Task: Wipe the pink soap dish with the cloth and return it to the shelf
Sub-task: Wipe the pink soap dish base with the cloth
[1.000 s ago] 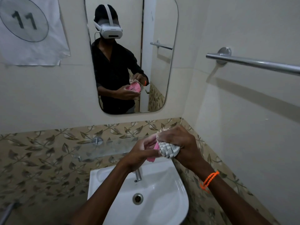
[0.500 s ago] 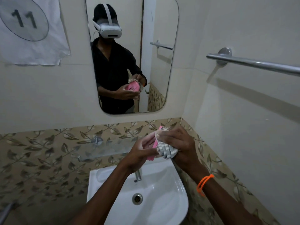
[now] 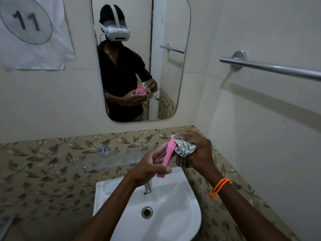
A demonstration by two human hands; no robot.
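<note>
I see both hands up over the white ceramic wash basin [image 3: 173, 211]. Left hand [image 3: 147, 168] holds the pink plastic soap dish [image 3: 167, 156] edge-on, tilted, thumb across its near end and fingers spread behind it. Right hand [image 3: 199, 152] has its fingers curled round a bunched grey-and-white checked cloth [image 3: 185, 147], which is pressed against the dish's far end. Orange beaded band [image 3: 219, 186] on the right wrist.

The dish is in the air, above the basin and just in front of the clear glass wall shelf [image 3: 111, 158], not touching it. Chrome tap [image 3: 147, 187] sits below the left hand, drain [image 3: 147, 212] nearer in the bowl.

Far wall: rounded-corner mirror [image 3: 170, 66] reflecting the person with dish and cloth. White paper sheet marked 11 [image 3: 33, 32] is far left. Chrome towel bar [image 3: 271, 68] is on the right wall. A leaf-patterned tile band [image 3: 43, 162] runs behind the shelf.
</note>
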